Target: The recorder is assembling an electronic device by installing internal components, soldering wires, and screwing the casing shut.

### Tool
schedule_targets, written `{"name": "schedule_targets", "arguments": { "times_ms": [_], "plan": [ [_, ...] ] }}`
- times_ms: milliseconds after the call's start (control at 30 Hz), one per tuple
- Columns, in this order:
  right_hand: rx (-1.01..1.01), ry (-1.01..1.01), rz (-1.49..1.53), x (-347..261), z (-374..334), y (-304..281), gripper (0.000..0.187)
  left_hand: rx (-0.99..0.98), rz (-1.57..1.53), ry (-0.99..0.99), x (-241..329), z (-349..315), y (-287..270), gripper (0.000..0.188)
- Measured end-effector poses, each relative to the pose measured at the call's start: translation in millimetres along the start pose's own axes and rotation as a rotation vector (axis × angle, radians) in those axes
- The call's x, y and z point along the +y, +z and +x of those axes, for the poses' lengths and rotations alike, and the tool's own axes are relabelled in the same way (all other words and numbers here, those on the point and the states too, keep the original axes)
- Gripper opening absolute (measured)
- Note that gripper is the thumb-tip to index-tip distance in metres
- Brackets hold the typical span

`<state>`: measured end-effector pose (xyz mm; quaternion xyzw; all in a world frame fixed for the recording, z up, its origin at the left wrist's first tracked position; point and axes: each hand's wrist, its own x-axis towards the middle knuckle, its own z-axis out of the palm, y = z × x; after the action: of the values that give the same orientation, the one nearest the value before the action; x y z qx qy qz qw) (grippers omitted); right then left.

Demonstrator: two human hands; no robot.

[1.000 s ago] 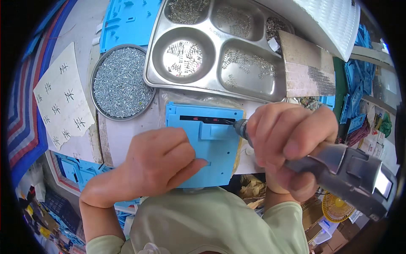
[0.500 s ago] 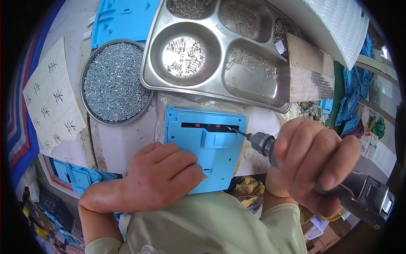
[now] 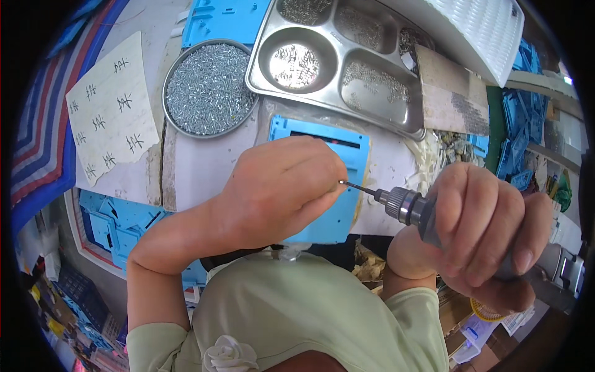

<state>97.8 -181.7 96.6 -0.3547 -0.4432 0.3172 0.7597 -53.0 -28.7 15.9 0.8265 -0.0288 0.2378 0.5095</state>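
My right hand [image 3: 486, 232] is wrapped around a grey electric screwdriver [image 3: 406, 206], its thin bit pointing left. The bit's tip meets the fingers of my left hand [image 3: 285, 186], where a tiny silvery piece glints, too small to name surely. That left hand is closed, thumb against curled fingers, and what it may hold is hidden. Beneath it lies a light blue plastic panel [image 3: 344, 217] with a long dark slot near its far edge. My hand and wrist cover much of the panel's left and middle.
Beyond the panel stand a round metal bowl [image 3: 211, 90] full of screws and a compartmented steel tray [image 3: 341, 74] of small metal parts. Cardboard [image 3: 452, 90] lies by the tray's right side. A marked paper sheet [image 3: 111, 111] lies at left. Blue parts [image 3: 121, 226] fill a box below.
My left hand has moved up and right over the panel to the bit's tip. The screwdriver has left the slot and shifted right. The whole view has shifted too.
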Motion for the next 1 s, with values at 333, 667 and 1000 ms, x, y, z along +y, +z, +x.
{"name": "schedule_targets", "arguments": {
  "times_ms": [333,667,1000],
  "plan": [
    [0.085,-0.026,-0.020,-19,-36,26,0.035,-0.011,0.135,0.116,27,-16,10,0.025],
    [0.057,0.029,-0.106,-27,-53,36,0.036,-0.083,0.303,0.194,40,-24,20,0.027],
    [0.009,0.037,-0.099,-33,-57,32,0.036,-0.119,0.216,0.151,40,-26,20,0.026]
  ]
}}
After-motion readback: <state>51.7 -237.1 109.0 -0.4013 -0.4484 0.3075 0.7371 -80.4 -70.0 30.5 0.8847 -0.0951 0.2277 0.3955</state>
